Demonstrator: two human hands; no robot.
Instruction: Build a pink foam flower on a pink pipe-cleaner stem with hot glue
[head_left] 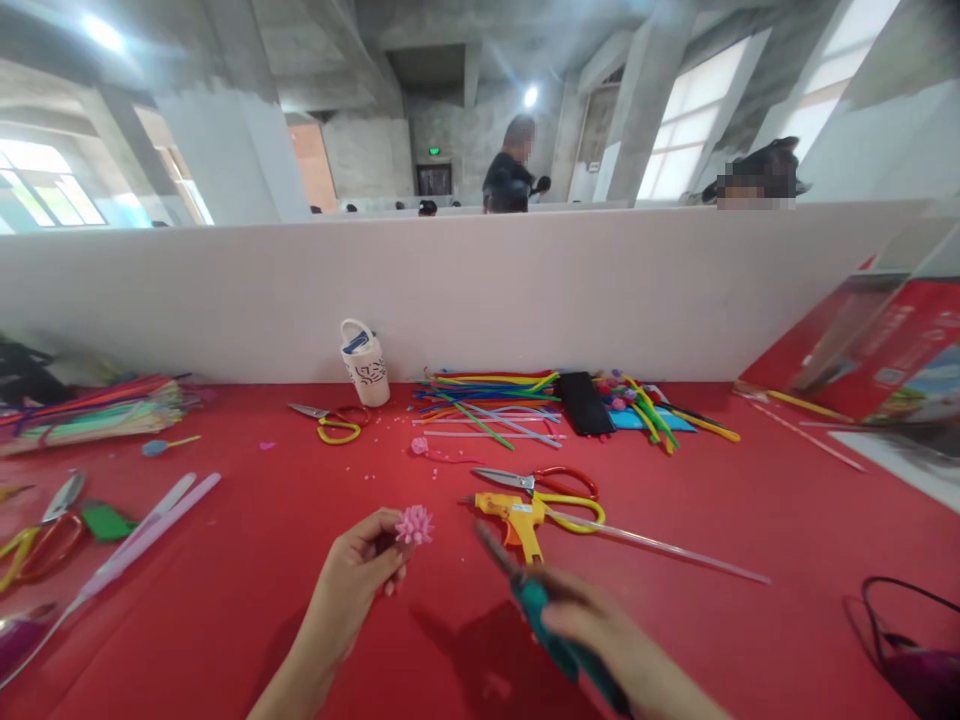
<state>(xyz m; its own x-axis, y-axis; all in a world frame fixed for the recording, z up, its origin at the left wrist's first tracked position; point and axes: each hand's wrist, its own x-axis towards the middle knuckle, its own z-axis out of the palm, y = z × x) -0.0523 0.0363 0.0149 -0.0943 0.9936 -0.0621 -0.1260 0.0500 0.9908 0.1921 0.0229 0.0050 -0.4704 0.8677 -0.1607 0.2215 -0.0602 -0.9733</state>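
Observation:
My left hand (364,560) pinches a small pink flower (415,525) with spiky petals between thumb and fingers, just above the red table. To its right, my right hand (592,620) is wrapped round a pliers-like tool (544,610) with teal handles and a narrow dark nose. That tool points up and left towards the flower, apart from it; motion blur hides its jaws. Beyond it lies a yellow glue gun (514,512), a clear glue stick (675,553) trailing from its back. Scissors (536,482) with red and yellow handles lie against the gun.
Coloured pipe cleaners (487,395) lie along the white partition (480,290), beside a black phone (585,403) and a white cup (366,370). More scissors (330,420) lie near the cup. At left is a pink corded tool (150,540); at right, a dark cable (870,610).

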